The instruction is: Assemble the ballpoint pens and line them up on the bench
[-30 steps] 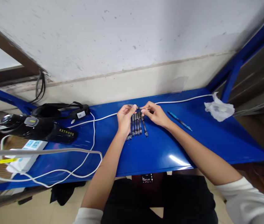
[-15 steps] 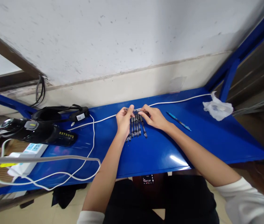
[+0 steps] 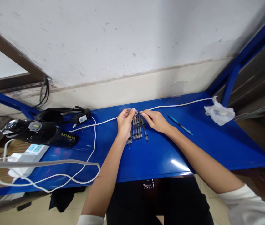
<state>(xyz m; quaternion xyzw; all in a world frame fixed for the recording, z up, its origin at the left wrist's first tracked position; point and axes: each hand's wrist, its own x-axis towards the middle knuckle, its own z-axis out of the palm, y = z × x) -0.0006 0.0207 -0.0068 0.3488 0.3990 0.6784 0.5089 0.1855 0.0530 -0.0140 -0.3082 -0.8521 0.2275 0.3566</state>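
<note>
My left hand [image 3: 125,122] is closed, its thumb and fingers pinching a slim pen [image 3: 139,112] held roughly level above the tabletop. From the other side my right hand [image 3: 155,120] grips the pen's right end between thumb and fingertips. Fingers cover much of the pen, so whether it is in one piece cannot be made out. Just below the hands lies a row of several dark pens [image 3: 136,129] with clear ends, side by side and partly hidden by my left hand. A blue pen [image 3: 180,125] lies apart, to the right of my right hand.
The blue table [image 3: 155,159] stands against a wall. At left are a black bottle [image 3: 40,132], a black strap device [image 3: 82,115], a white power strip [image 3: 28,159] and looped white cable [image 3: 94,134]. Crumpled white plastic [image 3: 219,111] lies at right. A lit phone screen [image 3: 148,183] shows below the table edge.
The view has shifted slightly. My right fingers have changed position on the pen's right end, and less of its dark part shows. Both hands stay above the row of pens.
</note>
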